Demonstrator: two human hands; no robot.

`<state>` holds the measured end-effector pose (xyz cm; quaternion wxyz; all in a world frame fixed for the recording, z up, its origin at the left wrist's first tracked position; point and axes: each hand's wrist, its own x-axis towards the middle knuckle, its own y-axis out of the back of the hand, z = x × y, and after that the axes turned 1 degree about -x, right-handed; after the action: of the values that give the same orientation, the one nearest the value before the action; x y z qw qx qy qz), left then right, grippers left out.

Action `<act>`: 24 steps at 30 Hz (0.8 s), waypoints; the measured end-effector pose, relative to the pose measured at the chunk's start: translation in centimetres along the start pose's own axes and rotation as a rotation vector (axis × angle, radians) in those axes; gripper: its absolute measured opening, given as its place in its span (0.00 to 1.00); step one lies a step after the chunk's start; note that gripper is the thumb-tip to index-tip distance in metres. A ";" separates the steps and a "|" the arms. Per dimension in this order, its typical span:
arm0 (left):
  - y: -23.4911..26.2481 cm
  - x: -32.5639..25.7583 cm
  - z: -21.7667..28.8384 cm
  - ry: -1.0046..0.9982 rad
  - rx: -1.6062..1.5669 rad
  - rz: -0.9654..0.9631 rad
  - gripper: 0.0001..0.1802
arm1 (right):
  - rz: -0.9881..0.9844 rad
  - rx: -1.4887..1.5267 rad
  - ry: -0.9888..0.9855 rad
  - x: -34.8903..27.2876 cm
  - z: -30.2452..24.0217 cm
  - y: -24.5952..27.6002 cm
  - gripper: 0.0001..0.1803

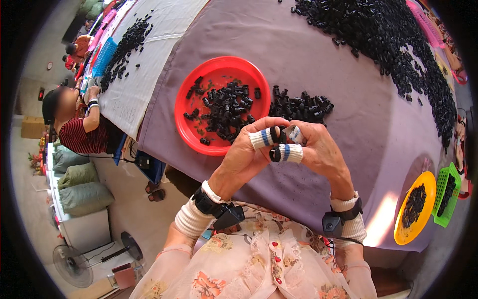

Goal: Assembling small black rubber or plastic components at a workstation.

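Observation:
My left hand (244, 152) and my right hand (323, 149) meet above the table's near edge. White finger sleeves with blue stripes cover some fingers on both. Their fingertips pinch together around a small black plastic part (282, 134), mostly hidden by the fingers. Just beyond my left hand lies a round red tray (180, 109), holding a heap of small black plastic parts (229, 102). To its right, against the rim, a loose cluster of the same parts (301, 106) rests on the grey-purple cloth (224, 30).
A large pile of black parts (368, 30) spreads over the far right. At the right edge stand a yellow tray (401, 231) and a green basket (439, 217), both with black parts. Leftward, a person in a striped top (87, 132) works at a pale-covered table; a fan (72, 264) stands below.

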<state>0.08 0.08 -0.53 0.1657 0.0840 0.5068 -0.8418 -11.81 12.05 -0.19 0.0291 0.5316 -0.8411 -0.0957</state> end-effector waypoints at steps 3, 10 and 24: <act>0.0 -0.1 -0.1 -0.019 0.024 0.012 0.15 | -0.016 0.000 -0.025 -0.1 -0.2 0.0 0.23; 0.0 0.0 -0.4 -0.007 0.040 0.029 0.15 | -0.034 0.126 -0.034 -0.3 0.6 -0.3 0.22; -0.2 -0.1 0.2 -0.045 0.138 -0.006 0.13 | 0.004 0.037 0.016 -0.2 0.6 -0.1 0.21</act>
<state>0.08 0.02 -0.28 0.1685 0.0748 0.4438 -0.8770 -11.76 12.23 -0.77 0.0260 0.5310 -0.8436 -0.0758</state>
